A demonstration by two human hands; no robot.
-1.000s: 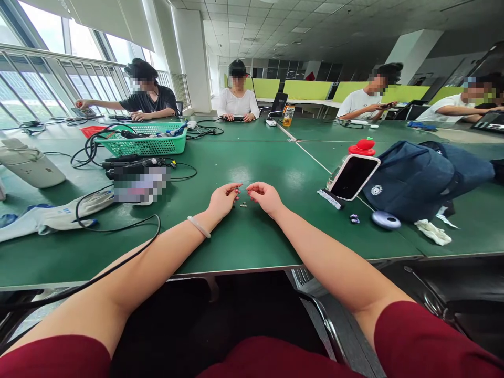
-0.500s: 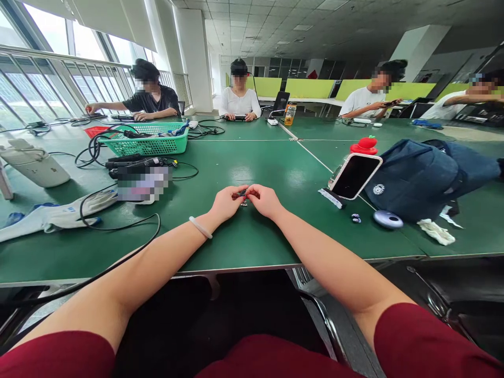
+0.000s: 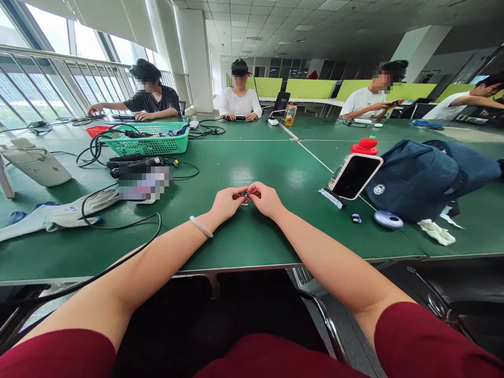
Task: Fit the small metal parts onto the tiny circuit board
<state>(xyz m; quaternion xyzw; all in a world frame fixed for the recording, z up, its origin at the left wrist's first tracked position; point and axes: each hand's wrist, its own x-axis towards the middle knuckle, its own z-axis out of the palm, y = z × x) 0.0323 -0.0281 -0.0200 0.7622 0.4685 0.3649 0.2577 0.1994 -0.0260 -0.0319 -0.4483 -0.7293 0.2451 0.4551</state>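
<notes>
Between the fingertips of both hands is a small dark, shiny piece (image 3: pixel 244 194), too small and too covered to name. My left hand (image 3: pixel 227 203) pinches it from the left, fingers curled closed. From the right, my right hand (image 3: pixel 265 200) closes thumb and forefinger on it, and the two hands' fingertips meet or nearly meet. Just below the fingers, a tiny silvery bit (image 3: pixel 244 204) shows against the green tabletop (image 3: pixel 244 236). A pale band circles my left wrist.
To the left are white gloves (image 3: pixel 65 214), a black cable, a green basket (image 3: pixel 151 142) and a grey-white bottle (image 3: pixel 37 165). On the right stand a propped phone (image 3: pixel 356 176), a round case (image 3: pixel 388 219) and a navy bag (image 3: pixel 417 176). Several people sit around the table.
My fingers have shifted slightly around the small piece, and more of its shiny surface shows between them. Both arms stay almost in place.
</notes>
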